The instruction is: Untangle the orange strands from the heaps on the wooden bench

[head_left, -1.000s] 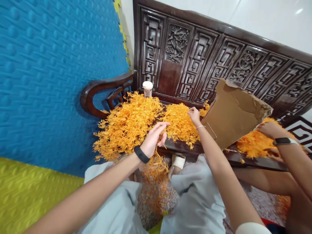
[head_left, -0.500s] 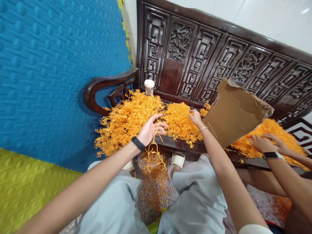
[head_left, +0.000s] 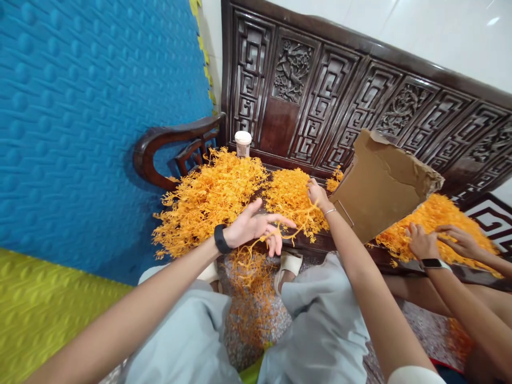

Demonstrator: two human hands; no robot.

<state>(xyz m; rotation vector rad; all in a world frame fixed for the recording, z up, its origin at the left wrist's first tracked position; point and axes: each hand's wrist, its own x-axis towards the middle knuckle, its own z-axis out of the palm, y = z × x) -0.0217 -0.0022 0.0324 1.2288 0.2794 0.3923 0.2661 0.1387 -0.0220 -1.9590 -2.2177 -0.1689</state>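
Observation:
My left hand (head_left: 256,226), with a black wristband, is over the front edge of the seat, palm turned partly up. An orange branched plastic stem (head_left: 250,250) is caught among its fingers, its thin arms reaching out both sides. My right hand (head_left: 318,194), wearing a thin bracelet, has its fingertips pinched at the right edge of a smaller heap of orange plastic pieces (head_left: 286,189). Whatever those fingertips hold is too small to make out. Left of that heap lies a bigger mound of orange branched sprigs (head_left: 212,197).
A carved dark wooden bench (head_left: 280,125) carries the heaps. A white-lidded cup (head_left: 242,144) stands behind the mound. To the right a cardboard piece (head_left: 380,186) leans beside another orange heap (head_left: 452,218), where another person's hands (head_left: 424,242) work. Orange scraps (head_left: 256,309) litter the floor.
My left hand has turned and shifted slightly right and down. The stem that hung down from it now stretches sideways toward my right wrist. My right hand has barely moved.

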